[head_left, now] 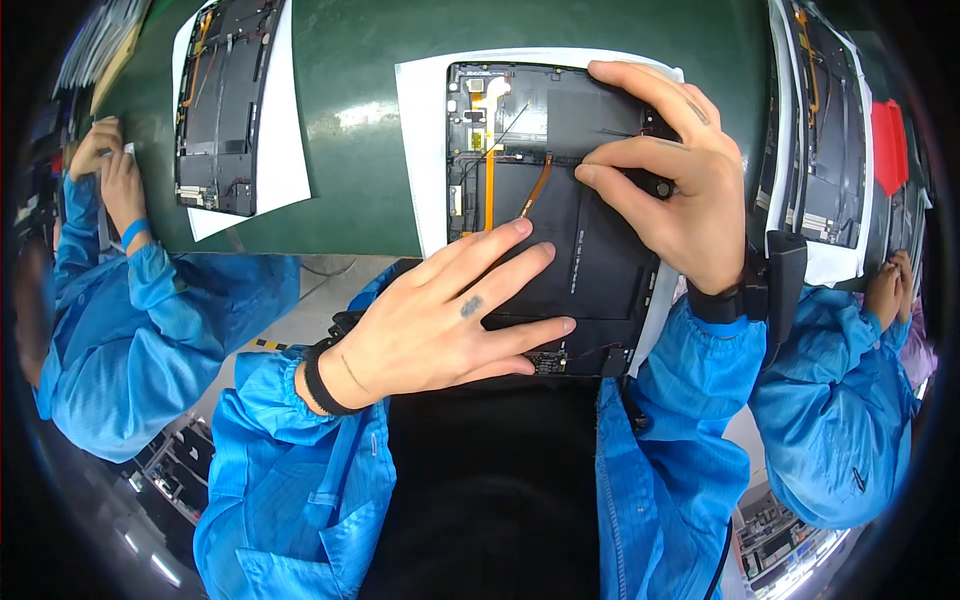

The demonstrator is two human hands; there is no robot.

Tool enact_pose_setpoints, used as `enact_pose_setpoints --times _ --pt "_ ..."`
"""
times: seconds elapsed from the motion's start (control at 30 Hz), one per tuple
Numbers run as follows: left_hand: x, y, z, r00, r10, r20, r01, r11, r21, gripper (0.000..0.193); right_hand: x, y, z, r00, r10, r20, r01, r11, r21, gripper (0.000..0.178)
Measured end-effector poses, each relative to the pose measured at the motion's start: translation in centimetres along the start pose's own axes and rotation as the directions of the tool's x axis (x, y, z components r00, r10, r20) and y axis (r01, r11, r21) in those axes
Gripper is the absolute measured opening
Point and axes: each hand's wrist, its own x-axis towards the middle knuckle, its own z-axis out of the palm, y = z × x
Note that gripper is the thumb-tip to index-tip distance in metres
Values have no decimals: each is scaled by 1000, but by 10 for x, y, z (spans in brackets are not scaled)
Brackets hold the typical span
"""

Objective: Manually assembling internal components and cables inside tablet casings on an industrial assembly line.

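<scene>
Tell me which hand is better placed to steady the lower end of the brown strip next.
The left hand, I'd judge: one fingertip lies beside the lower end of the brown strip. The right hand has its thumb off to the right, nearer the upper part.

The dark green tabletop [350, 190], glossy in patches, bears a white sheet [417, 160] mid-way, another white sheet [282, 165] leftward, and a third white sheet [838, 264] rightward.

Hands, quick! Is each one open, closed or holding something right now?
Left hand: open and spread over the black panel.
Right hand: in a pinch pose; can't tell if it's holding anything.
</scene>
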Motion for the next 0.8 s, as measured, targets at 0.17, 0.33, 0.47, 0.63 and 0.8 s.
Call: enact_pose_setpoints --times 0.17,0.33,0.47,0.63,0.8 --pt "1 -2 -1 1000 -3 -21 3 1000 -18 50 1 1 -1 1000 -12 12 12 1000 -12 11" --pt "3 -3 -1 999 1 -47 0 1000 5 51 1 0 0 1000 4 11 -4 1000 2 11" --pt "2 -3 0 999 -9 -52 10 1000 12 51 0 0 -1 1000 7 15 -7 1000 -1 11" --pt "7 -4 -3 992 -57 -113 68 993 101 48 1 1 -1 1000 -3 18 4 1000 -5 12" --pt "14 -8 -2 985 -90 -147 104 991 86 50 0 1 0 1000 -14 14 14 1000 -8 13"
